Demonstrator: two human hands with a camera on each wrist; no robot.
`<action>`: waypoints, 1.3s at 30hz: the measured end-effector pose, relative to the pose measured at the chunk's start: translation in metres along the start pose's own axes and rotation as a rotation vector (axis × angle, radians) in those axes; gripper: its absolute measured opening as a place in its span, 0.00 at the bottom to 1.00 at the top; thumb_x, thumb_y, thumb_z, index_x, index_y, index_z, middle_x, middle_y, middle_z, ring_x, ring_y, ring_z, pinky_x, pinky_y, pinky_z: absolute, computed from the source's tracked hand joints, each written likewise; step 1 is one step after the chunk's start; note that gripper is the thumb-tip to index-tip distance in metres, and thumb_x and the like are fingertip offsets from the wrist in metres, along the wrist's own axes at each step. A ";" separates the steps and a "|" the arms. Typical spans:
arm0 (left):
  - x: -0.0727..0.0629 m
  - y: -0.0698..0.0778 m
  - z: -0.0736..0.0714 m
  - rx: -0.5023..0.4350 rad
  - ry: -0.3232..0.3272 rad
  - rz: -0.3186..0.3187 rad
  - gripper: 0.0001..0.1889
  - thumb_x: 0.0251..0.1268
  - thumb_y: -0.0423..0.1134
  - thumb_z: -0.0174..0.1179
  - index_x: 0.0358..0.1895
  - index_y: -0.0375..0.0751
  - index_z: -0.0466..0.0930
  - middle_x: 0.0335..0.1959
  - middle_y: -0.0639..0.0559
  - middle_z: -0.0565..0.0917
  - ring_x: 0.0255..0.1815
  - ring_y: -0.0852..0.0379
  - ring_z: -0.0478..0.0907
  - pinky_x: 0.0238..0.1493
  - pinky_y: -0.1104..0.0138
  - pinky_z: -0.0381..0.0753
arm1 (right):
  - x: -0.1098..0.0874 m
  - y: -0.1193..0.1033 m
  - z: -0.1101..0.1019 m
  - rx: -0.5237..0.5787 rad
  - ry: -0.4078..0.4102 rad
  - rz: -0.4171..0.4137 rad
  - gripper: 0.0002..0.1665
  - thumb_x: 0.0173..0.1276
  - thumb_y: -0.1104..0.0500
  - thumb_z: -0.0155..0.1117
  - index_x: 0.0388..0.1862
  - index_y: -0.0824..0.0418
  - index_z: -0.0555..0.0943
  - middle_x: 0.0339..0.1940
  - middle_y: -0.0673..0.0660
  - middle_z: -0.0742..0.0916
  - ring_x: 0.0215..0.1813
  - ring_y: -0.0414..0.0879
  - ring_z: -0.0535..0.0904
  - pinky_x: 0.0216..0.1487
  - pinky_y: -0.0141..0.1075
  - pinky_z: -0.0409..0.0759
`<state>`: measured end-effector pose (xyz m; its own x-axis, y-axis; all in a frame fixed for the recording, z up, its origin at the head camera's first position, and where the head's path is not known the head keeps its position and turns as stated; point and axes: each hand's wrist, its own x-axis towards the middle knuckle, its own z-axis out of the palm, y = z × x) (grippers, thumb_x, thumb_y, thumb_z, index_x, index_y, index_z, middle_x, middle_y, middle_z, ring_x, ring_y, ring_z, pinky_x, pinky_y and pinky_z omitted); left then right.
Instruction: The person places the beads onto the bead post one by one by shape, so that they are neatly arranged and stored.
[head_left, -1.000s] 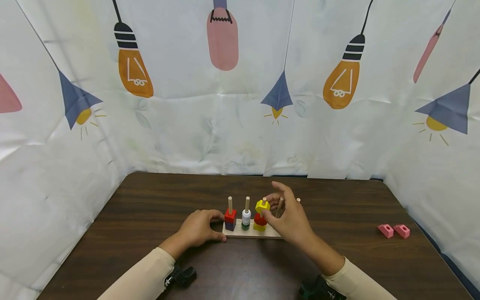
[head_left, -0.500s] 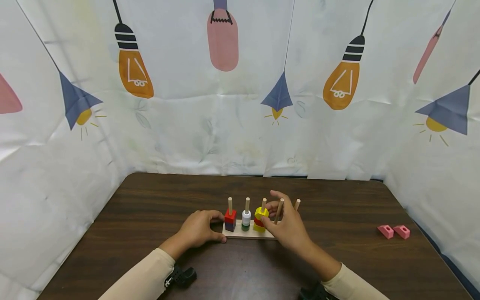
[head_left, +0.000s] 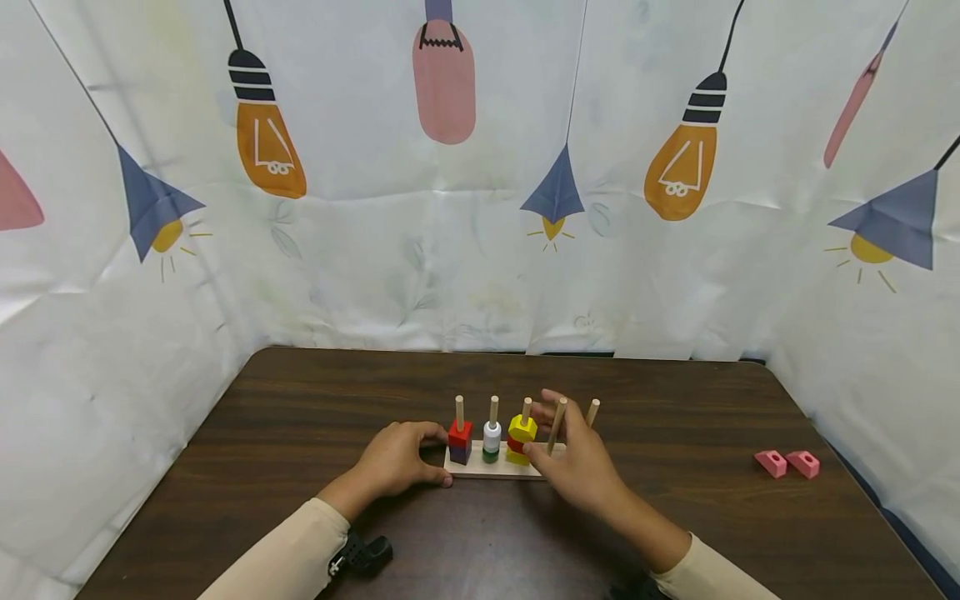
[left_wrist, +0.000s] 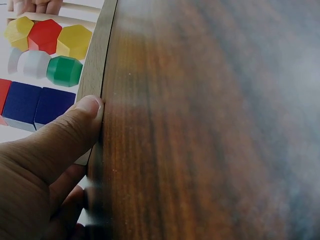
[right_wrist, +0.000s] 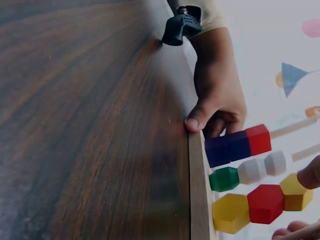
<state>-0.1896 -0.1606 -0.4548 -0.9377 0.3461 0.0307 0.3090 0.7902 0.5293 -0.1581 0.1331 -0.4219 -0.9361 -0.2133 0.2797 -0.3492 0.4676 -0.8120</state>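
Observation:
My left hand (head_left: 401, 457) grips the left end of a wooden peg board (head_left: 487, 471), thumb on the front edge. The first peg carries blue cube beads (left_wrist: 22, 106) under a red cube (right_wrist: 258, 139). On the second peg, a green bead (left_wrist: 65, 71) lies beneath white ones (right_wrist: 251, 171). The third peg's stack is a yellow hexagonal bead (right_wrist: 230, 213), a red one (right_wrist: 265, 204) and a top yellow bead (head_left: 522, 428). Beside that stack is my right hand (head_left: 585, 458), its thumb overlapping the top yellow bead in the right wrist view and its fingers spread apart from the thumb.
Two pink wedge-shaped blocks (head_left: 787, 463) lie at the right on the dark wooden table (head_left: 315, 392). Bare fourth (head_left: 557, 425) and fifth pegs (head_left: 593, 412) stand at the board's right side. A patterned white cloth (head_left: 480, 267) hangs behind the table.
The top yellow bead has slid down the third peg onto the red bead. My right hand has lowered with it and its fingers have loosened. The left hand stays in place.

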 end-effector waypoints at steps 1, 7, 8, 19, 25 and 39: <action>0.000 0.000 0.000 0.001 0.000 0.000 0.28 0.40 0.58 0.83 0.48 0.57 0.86 0.46 0.60 0.88 0.50 0.50 0.83 0.52 0.48 0.79 | -0.001 0.000 -0.001 0.007 -0.014 0.001 0.43 0.64 0.67 0.75 0.74 0.61 0.64 0.65 0.58 0.82 0.63 0.53 0.81 0.62 0.52 0.77; -0.001 -0.001 0.001 0.007 0.004 -0.002 0.28 0.40 0.58 0.83 0.48 0.56 0.86 0.46 0.60 0.88 0.50 0.49 0.83 0.52 0.48 0.79 | -0.011 0.000 -0.015 -0.017 -0.114 0.031 0.43 0.67 0.66 0.71 0.77 0.62 0.62 0.72 0.62 0.76 0.68 0.54 0.77 0.66 0.47 0.74; -0.001 -0.001 0.001 0.006 0.004 -0.003 0.28 0.40 0.58 0.83 0.48 0.56 0.86 0.46 0.60 0.88 0.50 0.49 0.83 0.52 0.48 0.79 | -0.014 0.000 -0.018 -0.030 -0.131 0.037 0.43 0.68 0.65 0.71 0.77 0.61 0.62 0.72 0.62 0.77 0.67 0.54 0.78 0.65 0.47 0.75; -0.003 -0.001 0.001 0.002 0.010 -0.008 0.28 0.39 0.57 0.84 0.47 0.57 0.87 0.46 0.59 0.88 0.51 0.49 0.83 0.53 0.48 0.79 | -0.032 0.027 -0.060 -0.170 -0.233 -0.128 0.25 0.71 0.64 0.70 0.64 0.60 0.76 0.55 0.55 0.87 0.49 0.46 0.86 0.51 0.46 0.84; -0.002 -0.002 0.001 0.002 0.013 -0.005 0.27 0.40 0.57 0.84 0.47 0.57 0.86 0.46 0.60 0.88 0.50 0.50 0.83 0.52 0.48 0.79 | -0.037 0.051 -0.088 -0.293 -0.210 -0.149 0.13 0.73 0.60 0.69 0.54 0.56 0.83 0.49 0.47 0.87 0.44 0.38 0.83 0.44 0.44 0.84; -0.002 0.000 0.001 -0.003 0.009 -0.003 0.28 0.41 0.57 0.83 0.48 0.56 0.87 0.47 0.59 0.88 0.51 0.49 0.83 0.53 0.47 0.78 | -0.046 0.104 -0.177 -0.555 0.068 0.055 0.20 0.70 0.59 0.71 0.58 0.66 0.82 0.51 0.65 0.86 0.43 0.58 0.83 0.38 0.50 0.81</action>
<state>-0.1881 -0.1612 -0.4556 -0.9399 0.3395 0.0364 0.3058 0.7897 0.5318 -0.1584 0.3435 -0.4280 -0.9478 -0.1289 0.2917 -0.2525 0.8619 -0.4398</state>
